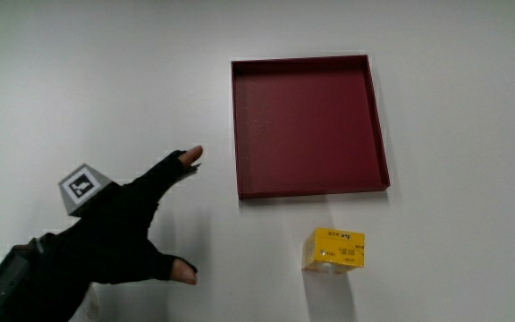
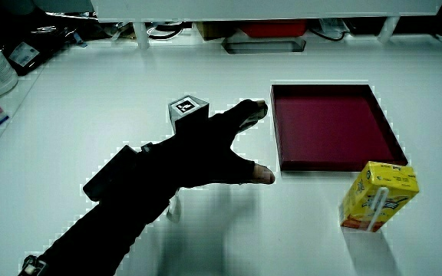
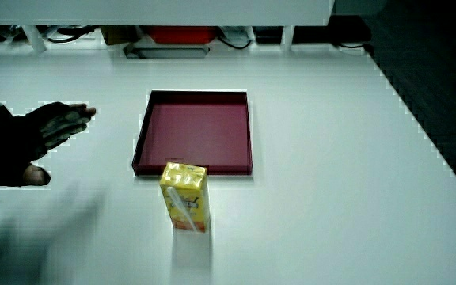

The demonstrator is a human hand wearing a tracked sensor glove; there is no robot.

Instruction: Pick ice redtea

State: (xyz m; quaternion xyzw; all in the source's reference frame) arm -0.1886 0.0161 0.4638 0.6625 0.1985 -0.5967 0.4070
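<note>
Black glove, hand (image 1: pixel 119 228) over bare white table (image 1: pixel 472 107), beside the tray and well apart from the carton. Fingers spread, holding nothing; thumb tip and one fingertip show bare skin. Patterned cube (image 1: pixel 82 186) sits on the back of the hand. Forearm is cut off at the view's edge; in a side view (image 3: pixel 30 146) only part of the hand shows.

Yellow drink carton (image 1: pixel 334 249) stands upright on the table, just nearer the person than the tray, close to its near rim, not touching. Print on the carton too small to read; a straw shows on its face in a side view (image 2: pixel 377 195).

Dark red tray (image 1: pixel 311 186), square, shallow, nothing inside. Open tabletop all around it.
</note>
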